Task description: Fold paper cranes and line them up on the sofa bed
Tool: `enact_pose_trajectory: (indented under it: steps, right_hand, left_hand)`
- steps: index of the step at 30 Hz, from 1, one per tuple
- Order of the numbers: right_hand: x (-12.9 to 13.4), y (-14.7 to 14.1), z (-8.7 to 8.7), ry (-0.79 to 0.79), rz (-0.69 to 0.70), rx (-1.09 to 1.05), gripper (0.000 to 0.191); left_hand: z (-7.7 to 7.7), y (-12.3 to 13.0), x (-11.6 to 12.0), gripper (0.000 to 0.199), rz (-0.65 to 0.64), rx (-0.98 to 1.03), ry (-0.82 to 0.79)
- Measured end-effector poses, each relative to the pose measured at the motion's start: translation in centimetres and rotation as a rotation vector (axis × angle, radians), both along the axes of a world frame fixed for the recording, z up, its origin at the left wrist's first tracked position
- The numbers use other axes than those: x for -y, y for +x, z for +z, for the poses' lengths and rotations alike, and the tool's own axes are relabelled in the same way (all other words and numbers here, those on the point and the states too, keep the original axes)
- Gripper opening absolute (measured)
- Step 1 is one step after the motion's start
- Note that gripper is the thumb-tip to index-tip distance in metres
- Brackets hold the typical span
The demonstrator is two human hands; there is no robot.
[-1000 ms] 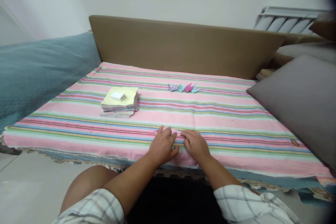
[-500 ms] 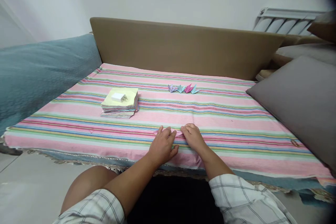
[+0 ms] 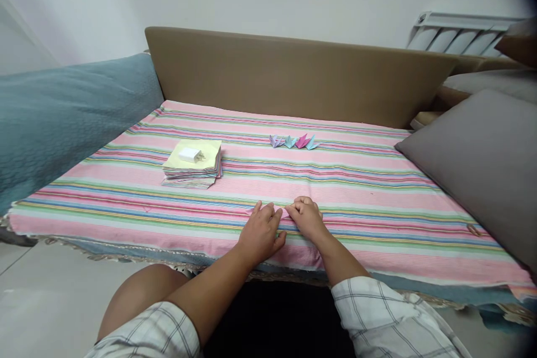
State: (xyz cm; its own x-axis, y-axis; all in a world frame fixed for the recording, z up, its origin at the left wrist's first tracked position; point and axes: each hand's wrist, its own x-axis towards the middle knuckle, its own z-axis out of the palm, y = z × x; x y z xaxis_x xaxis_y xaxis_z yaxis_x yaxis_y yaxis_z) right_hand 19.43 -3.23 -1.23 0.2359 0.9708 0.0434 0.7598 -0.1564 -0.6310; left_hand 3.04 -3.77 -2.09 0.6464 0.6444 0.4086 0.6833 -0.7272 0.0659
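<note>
A small piece of folded pink origami paper (image 3: 281, 212) lies on the striped cloth near the front edge, between my two hands. My left hand (image 3: 260, 230) rests palm down over its left part, fingers spread and pressing it flat. At the paper's right end, the thumb and bent fingers of my right hand (image 3: 307, 218) pinch its edge. Much of the paper is covered by my fingers. Farther back stands a row of folded paper cranes, among them a purple one (image 3: 276, 141) and a magenta one (image 3: 302, 141).
To the left, a stack of square paper (image 3: 210, 163) carries a white charger plug (image 3: 190, 155). A grey cushion (image 3: 478, 156) leans in at the right, with a small brown object (image 3: 474, 229) near it. A brown backrest (image 3: 285, 75) borders the far side.
My right thumb and fingers have shifted slightly along the paper's right end and curled more. My left hand stays in place on the paper.
</note>
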Motion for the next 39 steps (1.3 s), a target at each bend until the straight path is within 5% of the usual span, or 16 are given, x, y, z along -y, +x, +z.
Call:
enact_pose_trajectory:
  steps: [13, 39]
  right_hand:
    - [-0.1, 0.6, -0.9, 0.110, 0.018, -0.047, 0.035]
    - [0.3, 1.2, -1.1, 0.209, 0.084, -0.090, 0.015]
  left_hand:
    - [-0.2, 0.2, 0.2, 0.050, 0.014, -0.027, 0.002]
    - [0.0, 0.4, 0.5, 0.049, 0.041, -0.048, 0.031]
